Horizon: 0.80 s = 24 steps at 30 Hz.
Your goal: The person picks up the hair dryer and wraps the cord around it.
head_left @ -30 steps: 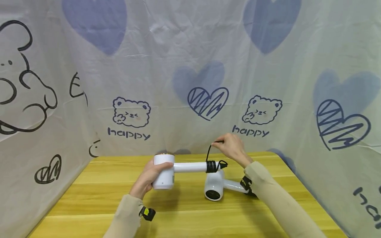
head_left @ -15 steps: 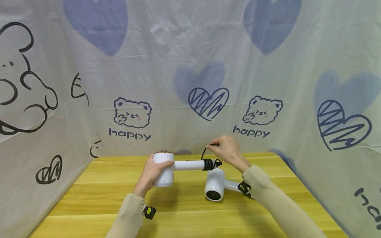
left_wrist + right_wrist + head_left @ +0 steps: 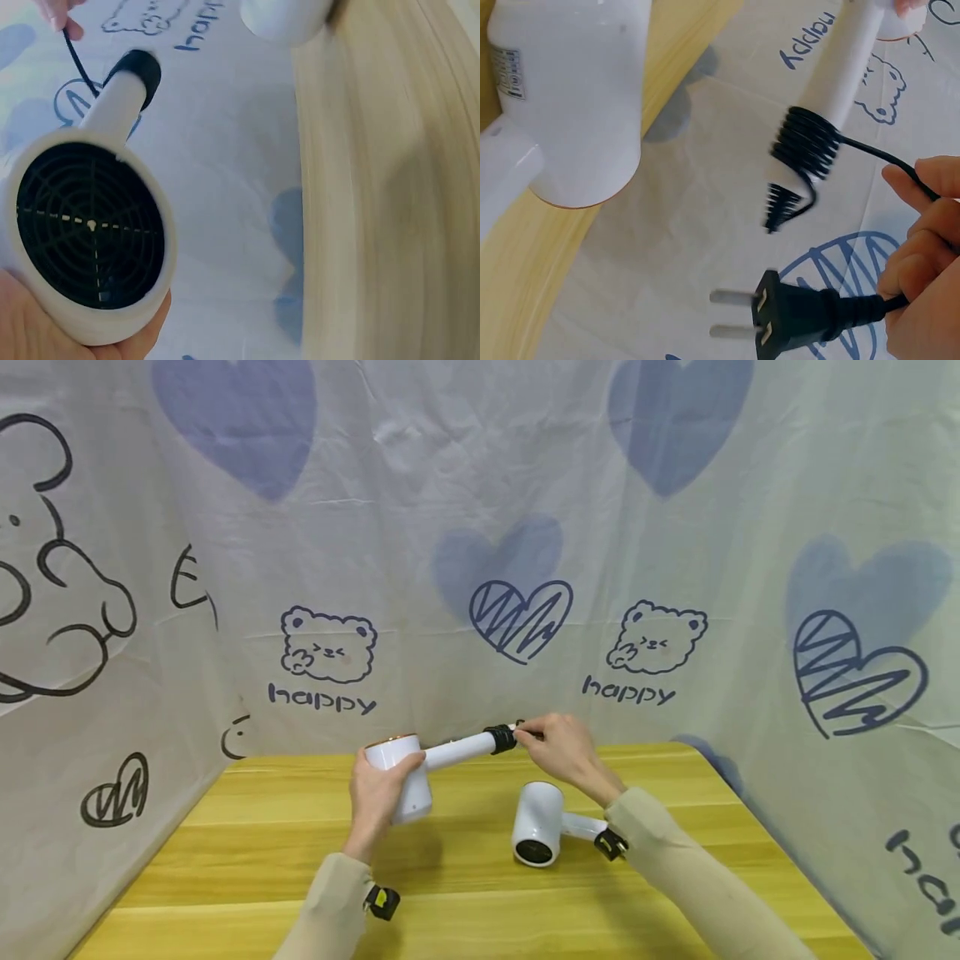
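Note:
My left hand (image 3: pixel 378 793) grips a white hair dryer (image 3: pixel 411 789) by its barrel, above the table. The dryer's handle slants up to the right, and its black cord (image 3: pixel 808 142) is wound in several turns round the handle's end. My right hand (image 3: pixel 562 747) pinches the loose run of that cord beyond the handle. In the right wrist view the two-pin plug (image 3: pixel 799 315) sticks out from below the curled fingers. The left wrist view shows the dark round grille (image 3: pixel 90 225) at one end of the barrel.
A second white hair dryer (image 3: pixel 538 822) lies on the wooden table (image 3: pixel 465 902), its handle pointing right under my right forearm. A printed cloth (image 3: pixel 420 527) with hearts and bears hangs behind and along both sides of the table.
The held dryer has tilted, its handle end rising and shifting left, away from over the second dryer. My right hand has come closer to the handle's end, still holding the cord.

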### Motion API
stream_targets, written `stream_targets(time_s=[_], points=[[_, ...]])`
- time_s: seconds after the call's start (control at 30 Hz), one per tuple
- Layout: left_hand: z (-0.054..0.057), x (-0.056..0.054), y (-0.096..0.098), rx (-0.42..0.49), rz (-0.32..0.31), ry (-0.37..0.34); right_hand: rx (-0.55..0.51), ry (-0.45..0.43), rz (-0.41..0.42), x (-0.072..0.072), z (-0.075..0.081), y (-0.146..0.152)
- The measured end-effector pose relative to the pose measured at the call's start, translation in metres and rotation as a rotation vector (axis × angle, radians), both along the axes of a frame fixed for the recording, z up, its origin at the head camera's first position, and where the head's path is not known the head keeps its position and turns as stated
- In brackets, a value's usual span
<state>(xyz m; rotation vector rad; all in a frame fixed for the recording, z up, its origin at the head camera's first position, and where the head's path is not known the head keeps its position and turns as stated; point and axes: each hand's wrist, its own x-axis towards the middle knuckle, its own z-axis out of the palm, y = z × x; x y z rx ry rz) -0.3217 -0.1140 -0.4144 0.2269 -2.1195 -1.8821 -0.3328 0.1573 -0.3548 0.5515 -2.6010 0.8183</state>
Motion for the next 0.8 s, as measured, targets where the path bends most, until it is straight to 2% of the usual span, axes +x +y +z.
stream_targets(time_s=[0.2, 0.37, 0.47, 0.6, 0.7, 0.8], points=[[0.000, -0.001, -0.002, 0.180, 0.023, -0.030, -0.012, -0.047, 0.074, 0.002, -0.005, -0.001], [0.000, -0.006, -0.003, 0.324, 0.027, -0.022, -0.018, -0.108, 0.118, 0.006, -0.010, 0.000], [-0.001, -0.006, -0.004, 0.409, 0.015, -0.027, 0.025, -0.100, 0.160, 0.006, -0.014, 0.003], [-0.004, -0.006, -0.006, 0.522, -0.006, -0.067, 0.061, -0.101, 0.235, 0.005, -0.018, 0.009], [-0.005, -0.006, -0.009, 0.610, -0.029, -0.089, 0.007, -0.216, 0.329, 0.002, -0.020, 0.017], [-0.004, -0.006, -0.012, 0.668, -0.075, -0.097, -0.103, -0.403, 0.407, -0.004, -0.021, 0.030]])
